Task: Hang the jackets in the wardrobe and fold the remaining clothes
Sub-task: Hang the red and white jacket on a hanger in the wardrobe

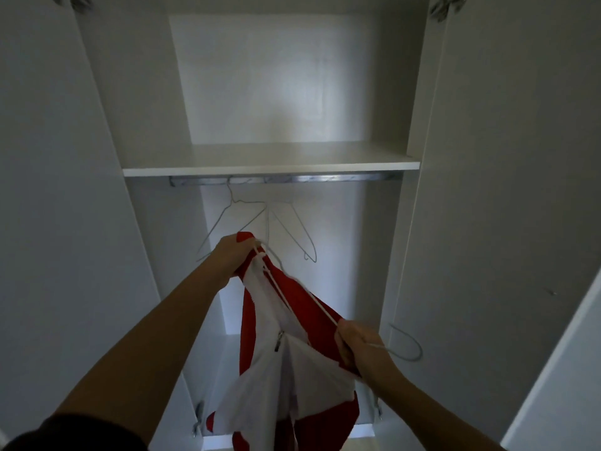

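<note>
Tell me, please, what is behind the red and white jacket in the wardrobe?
Behind the jacket, bare wire hangers hang from the rail under the shelf. The jacket and the left hand cover one hanger's lower end and the back panel below.

Two bare wire hangers are hanging side by side from a metal rail [325, 179]: the left hanger [216, 229] is hooking over it near its left end, and the right hanger [303, 229] is dangling just beside it, both tilting. The rail is running directly under a white shelf [270, 172]. Metal hinges are showing at the upper left [70, 1], upper right [447, 4], lower left [197, 418] and lower right [377, 408]. A strip of pale floor [364, 445] is showing at the bottom edge.
</note>
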Demonstrator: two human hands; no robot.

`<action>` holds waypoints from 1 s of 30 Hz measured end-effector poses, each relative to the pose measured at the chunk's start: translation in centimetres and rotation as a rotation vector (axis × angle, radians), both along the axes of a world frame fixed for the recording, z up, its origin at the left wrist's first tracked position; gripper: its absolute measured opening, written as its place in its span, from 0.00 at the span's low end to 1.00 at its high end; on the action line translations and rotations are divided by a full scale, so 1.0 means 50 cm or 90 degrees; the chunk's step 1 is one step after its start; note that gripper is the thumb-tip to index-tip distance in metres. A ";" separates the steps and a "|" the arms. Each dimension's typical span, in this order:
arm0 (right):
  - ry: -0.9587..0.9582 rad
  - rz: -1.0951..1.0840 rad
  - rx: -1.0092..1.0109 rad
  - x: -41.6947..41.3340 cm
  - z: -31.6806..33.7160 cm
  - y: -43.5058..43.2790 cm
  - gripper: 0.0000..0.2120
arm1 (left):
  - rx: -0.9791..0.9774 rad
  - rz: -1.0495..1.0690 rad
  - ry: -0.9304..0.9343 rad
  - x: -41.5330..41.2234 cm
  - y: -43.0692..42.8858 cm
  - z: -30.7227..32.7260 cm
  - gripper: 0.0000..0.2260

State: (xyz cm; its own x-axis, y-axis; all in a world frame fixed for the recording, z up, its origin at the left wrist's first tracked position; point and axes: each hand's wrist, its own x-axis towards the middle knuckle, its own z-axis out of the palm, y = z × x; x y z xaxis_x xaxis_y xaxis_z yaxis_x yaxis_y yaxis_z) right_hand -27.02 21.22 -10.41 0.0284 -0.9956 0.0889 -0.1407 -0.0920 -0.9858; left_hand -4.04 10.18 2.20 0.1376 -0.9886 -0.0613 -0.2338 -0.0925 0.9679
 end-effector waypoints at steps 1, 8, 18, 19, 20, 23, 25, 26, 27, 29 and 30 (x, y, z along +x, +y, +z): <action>0.003 0.005 0.003 -0.002 -0.001 0.000 0.23 | -0.041 0.000 -0.051 0.003 0.002 0.007 0.03; 0.183 0.020 0.103 0.017 -0.004 -0.016 0.21 | -0.420 -0.113 -0.414 -0.034 0.044 0.036 0.05; 0.214 0.022 0.041 -0.042 0.209 -0.061 0.10 | 0.018 -0.542 -0.301 -0.032 0.119 0.007 0.07; 0.225 0.036 0.026 -0.051 0.219 -0.056 0.10 | -0.020 -0.514 -0.316 -0.029 0.115 0.003 0.08; 0.237 0.047 0.012 -0.057 0.227 -0.050 0.11 | -0.106 -0.428 -0.344 -0.027 0.105 0.002 0.08; 0.275 0.064 -0.002 -0.067 0.246 -0.041 0.12 | -0.365 -0.301 -0.492 -0.044 0.089 -0.011 0.11; 0.297 0.077 -0.020 -0.073 0.258 -0.036 0.14 | -0.384 -0.406 -0.563 -0.075 0.088 -0.037 0.11; 0.305 0.083 -0.033 -0.076 0.265 -0.034 0.15 | -0.390 -0.437 -0.578 -0.092 0.090 -0.050 0.11; 0.312 0.086 -0.044 -0.082 0.273 -0.033 0.16 | -0.401 -0.441 -0.577 -0.106 0.094 -0.057 0.13; 0.323 0.080 -0.053 -0.096 0.283 -0.033 0.16 | -0.449 -0.408 -0.561 -0.128 0.094 -0.062 0.19; 0.327 0.076 -0.051 -0.105 0.285 -0.035 0.16 | -0.478 -0.396 -0.546 -0.138 0.094 -0.061 0.22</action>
State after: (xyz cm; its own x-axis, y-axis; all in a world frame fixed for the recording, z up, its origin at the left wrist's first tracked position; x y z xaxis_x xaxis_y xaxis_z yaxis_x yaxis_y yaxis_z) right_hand -32.26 19.47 3.83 0.2005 -0.9735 0.1096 -0.5879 -0.2090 -0.7814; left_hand -10.93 14.89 -0.85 -0.6349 -0.6549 0.4099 -0.6088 0.7507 0.2566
